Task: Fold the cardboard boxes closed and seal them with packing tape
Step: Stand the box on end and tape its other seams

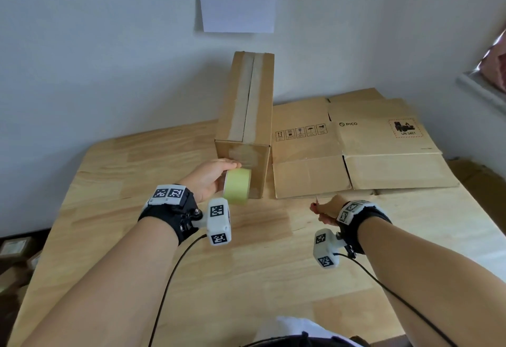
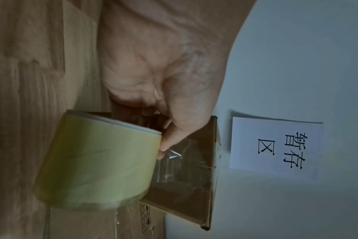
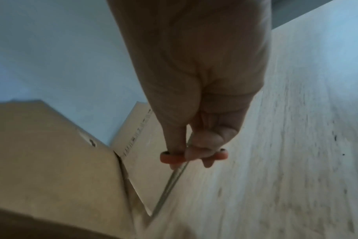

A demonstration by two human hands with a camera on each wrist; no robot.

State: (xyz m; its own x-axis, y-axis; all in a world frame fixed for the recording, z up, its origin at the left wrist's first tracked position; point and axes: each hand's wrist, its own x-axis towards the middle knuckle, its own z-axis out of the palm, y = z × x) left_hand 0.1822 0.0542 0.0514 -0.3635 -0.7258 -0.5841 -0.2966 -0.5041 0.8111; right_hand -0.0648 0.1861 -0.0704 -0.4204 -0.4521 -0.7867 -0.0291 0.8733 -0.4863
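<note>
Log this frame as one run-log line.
left hand: holds tape roll against box end | right hand: grips scissors | tape uncut

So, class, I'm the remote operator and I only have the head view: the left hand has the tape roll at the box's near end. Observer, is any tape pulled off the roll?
Observer: Yes. The left wrist view shows clear tape stretching from the tape roll onto the box, by the left hand.
Operator: What is the right hand holding?
Observer: The right wrist view shows the right hand gripping scissors with orange handles.
Operator: Blades open?
Observer: They look closed, pointing toward the table.
</note>
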